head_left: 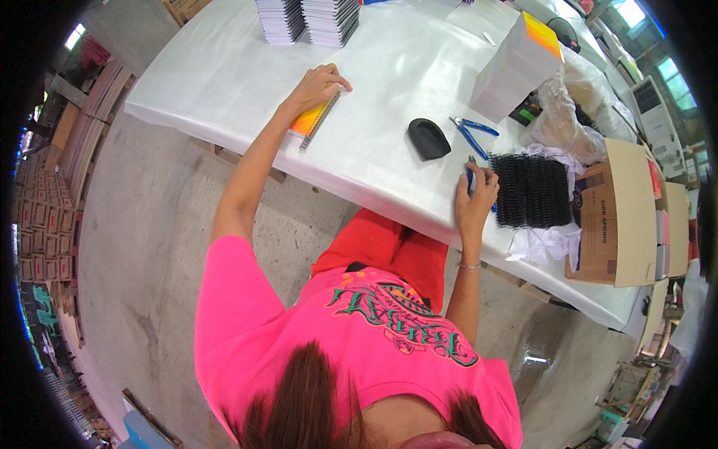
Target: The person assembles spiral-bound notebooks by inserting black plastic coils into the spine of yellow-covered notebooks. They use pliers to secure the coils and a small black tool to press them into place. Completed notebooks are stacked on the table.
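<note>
My left hand (318, 86) lies curled over a small spiral notebook (301, 123) with a yellow-orange cover, holding it on the white-covered table. The notebook's coil runs along its right side. My right hand (482, 191) is closed round blue-handled pliers (470, 178), whose dark tip points away from me; the fingers hide most of the handles. Just beyond lies a second pair of blue-handled pliers (473, 136), handles spread. A black rounded shallow piece (429, 140) rests to its left. Right beside my right hand is a pile of black plastic binding coils (529, 191).
Two stacks of spiral notebooks (323, 22) stand at the table's far side. A tall paper stack with an orange-yellow top (516, 67), clear plastic bags (568, 123) and an open cardboard box (598, 217) crowd the right. The table's near edge (374, 198) runs before my lap.
</note>
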{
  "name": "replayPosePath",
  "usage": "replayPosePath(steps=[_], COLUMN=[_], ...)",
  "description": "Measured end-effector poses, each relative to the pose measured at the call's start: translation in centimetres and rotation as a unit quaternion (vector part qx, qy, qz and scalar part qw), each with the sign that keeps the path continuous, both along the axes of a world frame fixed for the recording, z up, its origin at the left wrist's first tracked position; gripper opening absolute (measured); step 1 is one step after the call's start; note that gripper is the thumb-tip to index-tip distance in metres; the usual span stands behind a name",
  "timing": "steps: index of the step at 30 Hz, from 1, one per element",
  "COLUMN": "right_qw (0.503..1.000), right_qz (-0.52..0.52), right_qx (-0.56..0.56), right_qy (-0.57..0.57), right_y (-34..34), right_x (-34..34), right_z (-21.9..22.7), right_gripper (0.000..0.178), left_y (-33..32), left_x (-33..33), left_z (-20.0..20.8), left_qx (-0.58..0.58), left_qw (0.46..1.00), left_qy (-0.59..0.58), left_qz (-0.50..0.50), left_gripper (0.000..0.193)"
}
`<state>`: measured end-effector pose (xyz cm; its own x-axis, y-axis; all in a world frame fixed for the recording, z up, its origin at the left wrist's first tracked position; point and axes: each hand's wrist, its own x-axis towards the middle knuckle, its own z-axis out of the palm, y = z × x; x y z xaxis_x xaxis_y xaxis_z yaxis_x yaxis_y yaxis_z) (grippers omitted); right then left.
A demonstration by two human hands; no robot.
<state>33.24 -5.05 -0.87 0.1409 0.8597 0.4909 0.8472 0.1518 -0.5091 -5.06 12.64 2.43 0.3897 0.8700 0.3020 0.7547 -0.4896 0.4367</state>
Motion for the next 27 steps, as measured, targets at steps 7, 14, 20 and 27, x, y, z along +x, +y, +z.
replayPosePath(steps=[7, 14, 20, 27], right_qw=[1.000, 0.999, 0.991, 0.966], right_qz=[0.004, -0.004, 0.024, 0.004], right_qx=[-0.002, 0.038, 0.115, 0.238], right_qy=[0.003, 0.033, 0.059, 0.098], right_y=[0.1, 0.0, 4.6, 18.8], right_x=[-0.1, -0.3, 2.8, 9.8], right_z=[0.0, 0.5, 7.9, 19.5], right_gripper=[0.031, 0.028, 0.027, 0.065], left_y=[0.0, -0.2, 0.7, -1.0], left_x=[-0.1, 0.3, -1.1, 2.0], left_z=[-0.2, 0.2, -1.8, 1.2], left_qx=[-0.015, 0.000, 0.059, 0.110], left_qw=[1.000, 0.999, 0.997, 0.994], left_qy=[0.018, 0.034, 0.049, -0.019], left_qz=[0.009, -0.025, -0.026, 0.011], left_gripper=[0.032, 0.024, 0.025, 0.017])
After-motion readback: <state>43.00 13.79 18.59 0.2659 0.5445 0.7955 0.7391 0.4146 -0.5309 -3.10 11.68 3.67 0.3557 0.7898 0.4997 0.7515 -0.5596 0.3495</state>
